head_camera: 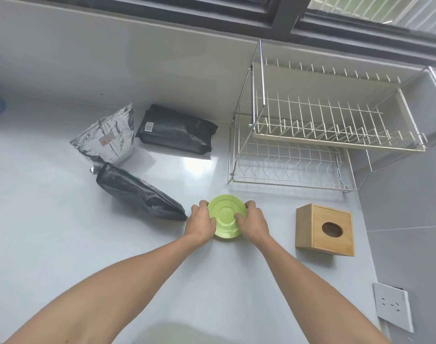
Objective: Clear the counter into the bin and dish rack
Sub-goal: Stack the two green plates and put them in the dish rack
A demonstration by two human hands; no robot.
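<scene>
A small light green plate (225, 212) is in the middle of the white counter (50, 232). My left hand (201, 220) grips its left rim and my right hand (252, 220) grips its right rim, thumbs on top. A two-tier wire dish rack (323, 125) stands at the back right, both tiers without dishes. No bin is in view.
A silver foil bag (107, 137) and two black bags (174, 131) (137, 192) lie left of the plate. A wooden tissue box (324, 229) sits to the right, below the rack. A wall socket (391, 309) is on the right wall. A window runs along the back.
</scene>
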